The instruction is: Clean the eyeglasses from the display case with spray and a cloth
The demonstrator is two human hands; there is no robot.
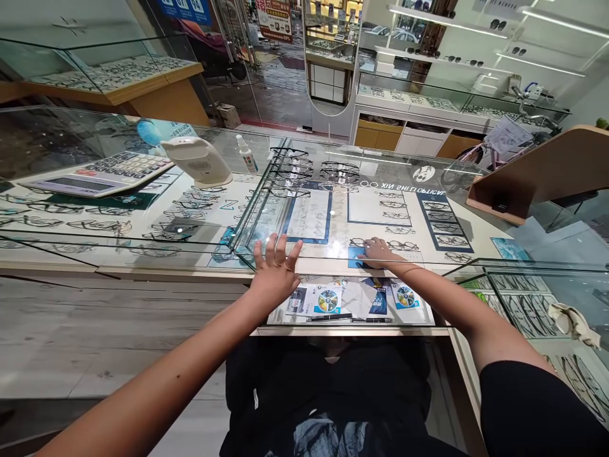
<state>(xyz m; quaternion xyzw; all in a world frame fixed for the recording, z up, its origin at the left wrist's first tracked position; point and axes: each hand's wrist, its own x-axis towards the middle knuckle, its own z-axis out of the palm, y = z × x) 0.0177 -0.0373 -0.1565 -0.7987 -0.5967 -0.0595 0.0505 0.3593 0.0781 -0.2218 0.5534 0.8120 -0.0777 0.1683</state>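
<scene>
My left hand (275,270) is raised with its fingers spread, palm against the near edge of a glass display case (304,190). My right hand (378,252) reaches inside the case, fingers curled down beside a pair of glasses (358,242) on the white display mat; whether it grips the frame is unclear. Rows of eyeglasses (291,166) line the back of the case. Several brochures (328,299) lie on the lower shelf just in front of both hands.
A calculator (98,174), a white device (197,162) and a small spray bottle (247,155) sit on the glass counter to the left. A cloth (573,322) lies on the right-hand case. A wooden shelf (537,174) juts in at the right.
</scene>
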